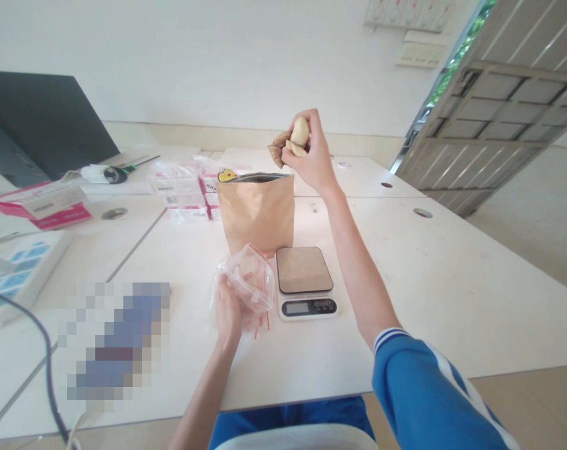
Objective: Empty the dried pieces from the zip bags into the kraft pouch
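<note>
My right hand is raised just above and to the right of the open mouth of a kraft paper bag, gripping several pale tan lumps with a darker brown piece among them. The lumps' exact kind is hard to tell. My left hand is low on the white table, closed on a crumpled clear plastic zip bag with red-striped edges. A digital kitchen scale with a brown top and lit display stands next to that bag, in front of the kraft bag. Nothing rests on its top.
Stacked packets in clear wrap stand behind the kraft bag. To the left are pink-and-white boxes, a dark monitor, a black cable and a pixelated patch. A grey door stands open at the right.
</note>
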Demonstrator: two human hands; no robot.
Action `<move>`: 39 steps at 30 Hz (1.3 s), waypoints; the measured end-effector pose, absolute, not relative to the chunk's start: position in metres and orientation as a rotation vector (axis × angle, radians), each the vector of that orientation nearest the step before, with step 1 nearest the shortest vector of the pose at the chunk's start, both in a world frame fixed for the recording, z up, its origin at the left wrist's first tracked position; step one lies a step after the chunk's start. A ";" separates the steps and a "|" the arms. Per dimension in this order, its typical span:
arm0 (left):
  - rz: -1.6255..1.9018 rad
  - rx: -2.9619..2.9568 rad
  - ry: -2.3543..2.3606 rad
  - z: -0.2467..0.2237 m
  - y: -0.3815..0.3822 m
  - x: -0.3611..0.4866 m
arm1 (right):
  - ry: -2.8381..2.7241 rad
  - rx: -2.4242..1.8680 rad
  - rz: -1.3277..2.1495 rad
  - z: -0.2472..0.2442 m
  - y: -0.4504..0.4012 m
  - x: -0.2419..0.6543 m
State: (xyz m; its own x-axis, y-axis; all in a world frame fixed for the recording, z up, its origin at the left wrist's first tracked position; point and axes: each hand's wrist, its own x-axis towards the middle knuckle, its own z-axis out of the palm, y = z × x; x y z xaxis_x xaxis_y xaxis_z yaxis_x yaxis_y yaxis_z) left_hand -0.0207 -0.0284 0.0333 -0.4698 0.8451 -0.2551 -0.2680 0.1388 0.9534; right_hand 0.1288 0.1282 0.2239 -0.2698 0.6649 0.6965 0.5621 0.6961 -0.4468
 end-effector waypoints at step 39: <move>1.846 0.580 1.095 0.045 -0.040 -0.017 | -2.259 -0.621 0.428 0.186 0.151 0.108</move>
State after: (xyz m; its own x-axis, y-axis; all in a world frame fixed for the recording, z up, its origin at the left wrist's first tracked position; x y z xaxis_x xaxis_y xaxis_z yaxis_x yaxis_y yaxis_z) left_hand -0.0169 -0.0396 0.0445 -0.4976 0.8663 -0.0434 -0.4535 -0.2172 0.8644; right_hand 0.1083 0.1513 0.1862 -0.6078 0.5502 0.5727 0.3026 0.8272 -0.4735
